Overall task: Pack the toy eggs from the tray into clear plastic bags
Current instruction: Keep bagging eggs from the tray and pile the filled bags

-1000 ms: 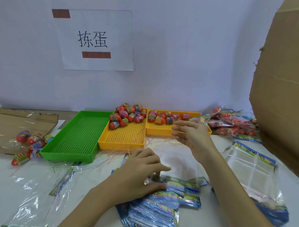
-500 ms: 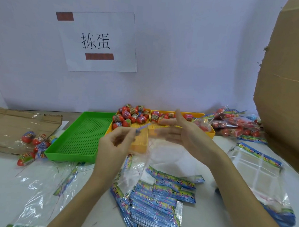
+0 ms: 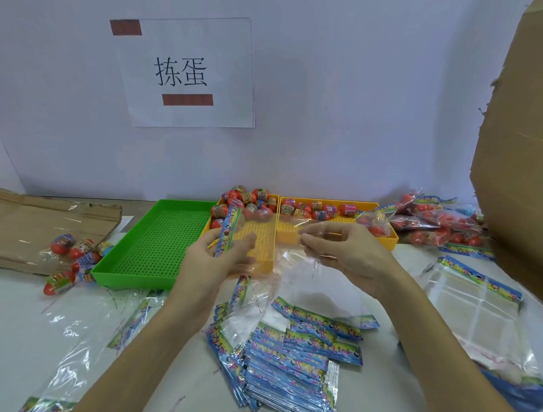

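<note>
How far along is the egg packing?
Done: filled bags lie piled at the table's far right. In hand: left hand and right hand hold one clear bag between them, no eggs in it yet. Left: loose eggs fill the far ends of both yellow trays; the stack of empty bags is thick.

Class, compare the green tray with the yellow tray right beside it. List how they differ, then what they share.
1. Colour: the green tray is green, the yellow tray yellow.
2. Contents: the green tray shows no eggs; the yellow tray holds a heap of toy eggs at its far end.
3. View: the green tray is unobstructed; the left hand and held bag partly cover the yellow tray.
Shared: both are rectangular with perforated floors.
</note>
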{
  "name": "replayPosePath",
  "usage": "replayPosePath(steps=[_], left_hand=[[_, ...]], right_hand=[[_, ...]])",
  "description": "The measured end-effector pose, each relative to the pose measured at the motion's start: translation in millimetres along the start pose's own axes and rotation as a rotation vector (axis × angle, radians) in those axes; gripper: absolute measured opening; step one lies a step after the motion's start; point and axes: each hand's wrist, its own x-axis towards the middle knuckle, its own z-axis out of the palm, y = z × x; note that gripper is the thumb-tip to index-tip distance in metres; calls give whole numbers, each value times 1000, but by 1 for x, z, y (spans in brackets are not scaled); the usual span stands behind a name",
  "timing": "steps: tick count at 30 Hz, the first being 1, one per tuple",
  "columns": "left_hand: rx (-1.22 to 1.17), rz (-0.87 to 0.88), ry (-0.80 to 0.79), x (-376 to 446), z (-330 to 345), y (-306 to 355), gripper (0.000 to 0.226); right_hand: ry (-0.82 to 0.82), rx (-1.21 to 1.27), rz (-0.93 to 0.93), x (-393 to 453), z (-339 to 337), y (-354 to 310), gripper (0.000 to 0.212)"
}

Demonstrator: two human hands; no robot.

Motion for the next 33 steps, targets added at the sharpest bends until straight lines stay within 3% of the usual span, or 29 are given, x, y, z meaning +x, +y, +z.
replayPosePath(steps=[6,11,16,20,26,33], left_hand=[[194,80,26,1,-3,-6,20],[229,116,72,3,-3,-8,28],[309,269,172,2,-8,-8,40],[362,325,139,1,-10,-7,41],[342,316,26,-3,-4,-2,30],[242,180,-161,1,-11,-1,38]], right_hand=[[71,-4,-42,0,5,1,14],[46,50,25,0,12,2,26],[-32,13,158,-3,14,2,49],[-105,120,118,-2,16,0,38],[-82,207,140,0,15,-1,50],[-140,-198,-65,-1,4,3,12]])
